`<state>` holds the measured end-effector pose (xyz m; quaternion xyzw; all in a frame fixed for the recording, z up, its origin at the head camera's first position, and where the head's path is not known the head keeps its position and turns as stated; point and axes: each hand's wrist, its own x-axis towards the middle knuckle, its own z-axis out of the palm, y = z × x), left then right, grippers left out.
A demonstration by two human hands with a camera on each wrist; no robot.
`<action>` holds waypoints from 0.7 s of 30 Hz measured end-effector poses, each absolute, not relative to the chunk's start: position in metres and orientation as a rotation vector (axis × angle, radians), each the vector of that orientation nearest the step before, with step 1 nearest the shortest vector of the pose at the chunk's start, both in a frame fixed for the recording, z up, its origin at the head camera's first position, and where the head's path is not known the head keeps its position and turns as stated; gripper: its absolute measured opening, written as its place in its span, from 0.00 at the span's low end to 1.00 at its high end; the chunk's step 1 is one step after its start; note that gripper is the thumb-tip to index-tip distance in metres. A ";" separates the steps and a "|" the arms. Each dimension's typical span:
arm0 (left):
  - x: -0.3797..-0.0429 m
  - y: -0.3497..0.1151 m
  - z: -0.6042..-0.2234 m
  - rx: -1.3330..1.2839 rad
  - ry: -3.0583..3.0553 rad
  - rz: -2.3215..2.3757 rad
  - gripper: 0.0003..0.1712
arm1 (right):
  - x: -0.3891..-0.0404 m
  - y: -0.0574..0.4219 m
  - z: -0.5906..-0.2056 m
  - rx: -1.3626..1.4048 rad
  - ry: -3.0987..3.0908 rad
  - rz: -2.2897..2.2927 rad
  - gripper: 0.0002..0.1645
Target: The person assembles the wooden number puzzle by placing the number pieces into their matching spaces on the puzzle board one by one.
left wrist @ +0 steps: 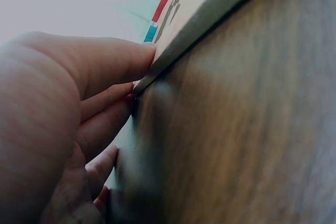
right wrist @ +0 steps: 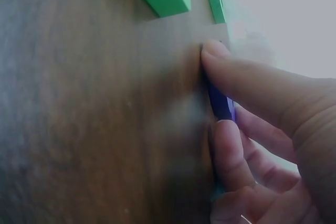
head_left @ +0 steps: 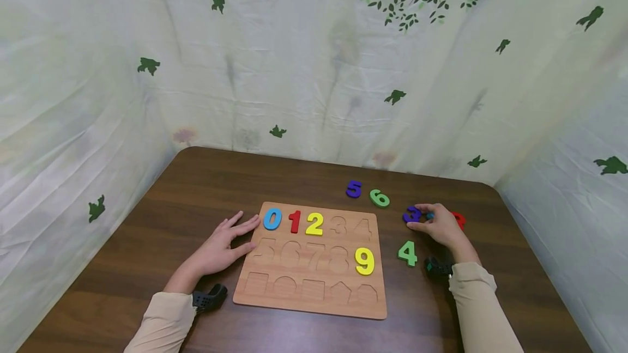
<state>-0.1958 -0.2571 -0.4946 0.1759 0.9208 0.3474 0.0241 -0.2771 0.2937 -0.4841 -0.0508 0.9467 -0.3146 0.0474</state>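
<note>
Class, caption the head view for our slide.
Right hand pinches the purple 3; left hand touches the number board.

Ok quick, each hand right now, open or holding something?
Left hand: open, touching the board at its left edge.
Right hand: closed, pinching the purple 3.

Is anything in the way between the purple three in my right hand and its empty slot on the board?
Nothing visible stands between the purple three and the three-shaped slot; the green six lies beyond that path and the green four nearer you.
</note>
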 end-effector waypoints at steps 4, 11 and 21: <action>-0.195 -0.257 -0.494 0.544 2.849 1.073 0.37 | -0.278 0.293 -0.483 -0.167 2.878 -0.944 0.41; -0.196 -0.258 -0.495 0.542 2.850 1.068 0.37 | -0.277 0.291 -0.481 -0.180 2.855 -0.966 0.41; -0.198 -0.258 -0.497 0.553 2.865 1.049 0.36 | -0.276 0.278 -0.477 -0.212 2.848 -1.013 0.43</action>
